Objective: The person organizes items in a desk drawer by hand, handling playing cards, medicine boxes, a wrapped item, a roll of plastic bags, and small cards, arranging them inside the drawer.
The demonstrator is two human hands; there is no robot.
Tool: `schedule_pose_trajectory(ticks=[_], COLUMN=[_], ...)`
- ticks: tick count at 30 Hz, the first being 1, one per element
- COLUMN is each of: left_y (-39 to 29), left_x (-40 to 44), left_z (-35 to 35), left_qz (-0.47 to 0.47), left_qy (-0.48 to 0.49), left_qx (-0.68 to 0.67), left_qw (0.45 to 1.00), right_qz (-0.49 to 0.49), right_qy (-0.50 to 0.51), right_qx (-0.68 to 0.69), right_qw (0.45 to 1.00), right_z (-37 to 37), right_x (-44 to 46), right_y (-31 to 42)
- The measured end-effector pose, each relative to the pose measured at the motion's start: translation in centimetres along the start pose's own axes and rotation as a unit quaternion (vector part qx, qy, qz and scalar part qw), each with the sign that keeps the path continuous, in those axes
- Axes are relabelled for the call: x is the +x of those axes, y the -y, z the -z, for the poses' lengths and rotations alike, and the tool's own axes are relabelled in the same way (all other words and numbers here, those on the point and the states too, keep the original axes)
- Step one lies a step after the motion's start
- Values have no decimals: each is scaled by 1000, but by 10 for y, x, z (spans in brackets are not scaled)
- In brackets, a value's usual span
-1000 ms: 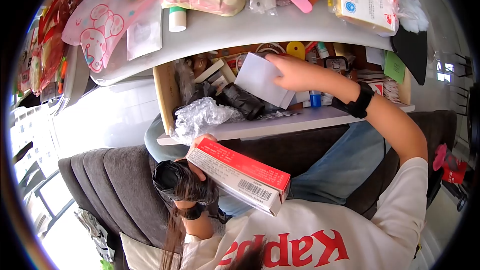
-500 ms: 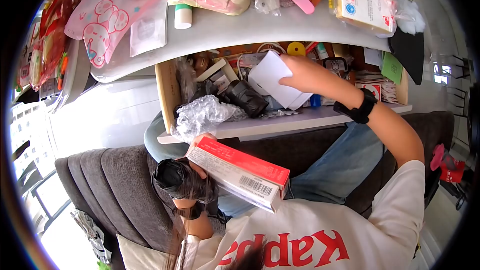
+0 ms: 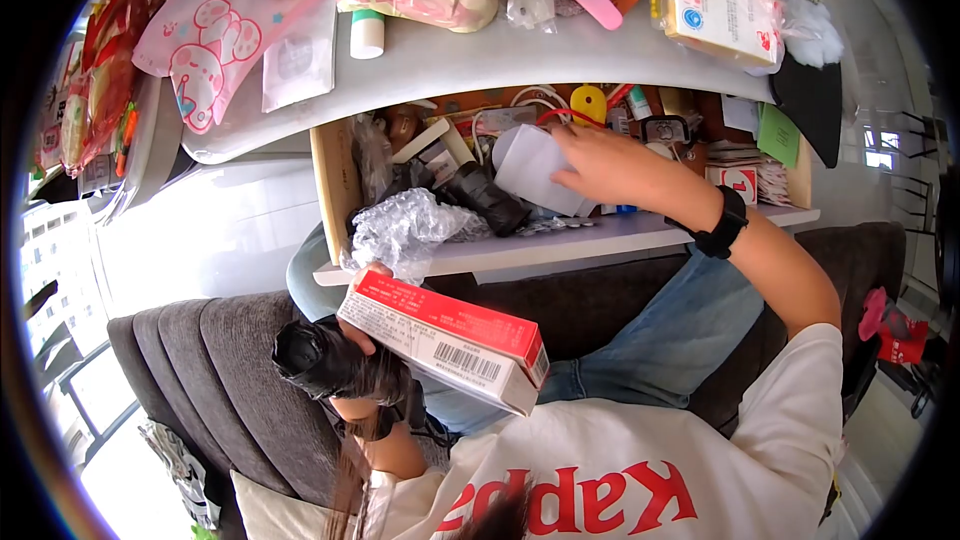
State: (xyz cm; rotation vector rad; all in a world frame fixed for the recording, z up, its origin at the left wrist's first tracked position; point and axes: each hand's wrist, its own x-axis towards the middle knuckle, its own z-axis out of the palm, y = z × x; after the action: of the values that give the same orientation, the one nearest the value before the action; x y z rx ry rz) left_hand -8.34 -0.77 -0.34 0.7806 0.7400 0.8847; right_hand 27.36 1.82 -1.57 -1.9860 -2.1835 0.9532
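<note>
My left hand (image 3: 366, 338) is closed around a long red and white box (image 3: 440, 340) with a barcode. A black plastic-wrapped bundle (image 3: 335, 360) is also held against it, and most of the hand is hidden behind these. Inside the open drawer (image 3: 450, 262), my right hand (image 3: 595, 165) grips a white sheet (image 3: 530, 168), thumb and fingers at its right side. Just left of the sheet lies another black-wrapped item (image 3: 485, 198). Clear bubble wrap (image 3: 400, 230) bulges over the drawer's front left. Behind my right fingers show a red cord (image 3: 575, 116) and a yellow round object (image 3: 588, 102).
Above the drawer, the grey tabletop (image 3: 450, 65) carries a pink bag (image 3: 210, 40), a white bottle with a green band (image 3: 367, 35) and a packaged box (image 3: 722, 0). A green note (image 3: 778, 135) and cards (image 3: 738, 180) fill the drawer's right end. A dark sofa (image 3: 240, 370) surrounds my legs.
My right hand has lowered the white sheet further into the drawer and shifted slightly left. My left hand, with the box and black bundle, has moved left. The red cord has come into view.
</note>
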Motion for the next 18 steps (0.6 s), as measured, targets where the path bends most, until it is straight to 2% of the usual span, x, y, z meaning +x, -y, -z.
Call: schedule_pose_trajectory(ticks=[1,4,5,8,9,12,13,16,18], left_y=[-1,-3,-4,-4,-3,-1,-2,-8,-10], left_x=[-1,-4,-5,-6,-6,-9,-9,-12,-13], left_z=[-2,-7,-8,-14,-15,-20,-23,-28,-35], left_qz=[-4,-21,-29,-52,-58,-48,-36,0,2], left_qy=[2,6,8,19,19,-6,-16,-39,-43], left_qx=[2,12,14,18,18,15,18,64,87], left_qw=[1000,1000,999,998,998,999,999,997,995], right_qz=[14,-16,30,38,62,53,57,109,98], right_qy=[-42,-20,-116,-121,-147,-73,-76,-128,-142], right_qx=[-16,36,28,138,97,109,154,108,141], right_qw=[999,999,992,982,982,990,983,980,975], right_z=[0,21,12,-4,-8,-7,-14,-13,-16], right_x=[-2,13,20,52,62,78,87,82,83], right_y=[0,-1,-8,-13,-9,-12,-17,-16,-17])
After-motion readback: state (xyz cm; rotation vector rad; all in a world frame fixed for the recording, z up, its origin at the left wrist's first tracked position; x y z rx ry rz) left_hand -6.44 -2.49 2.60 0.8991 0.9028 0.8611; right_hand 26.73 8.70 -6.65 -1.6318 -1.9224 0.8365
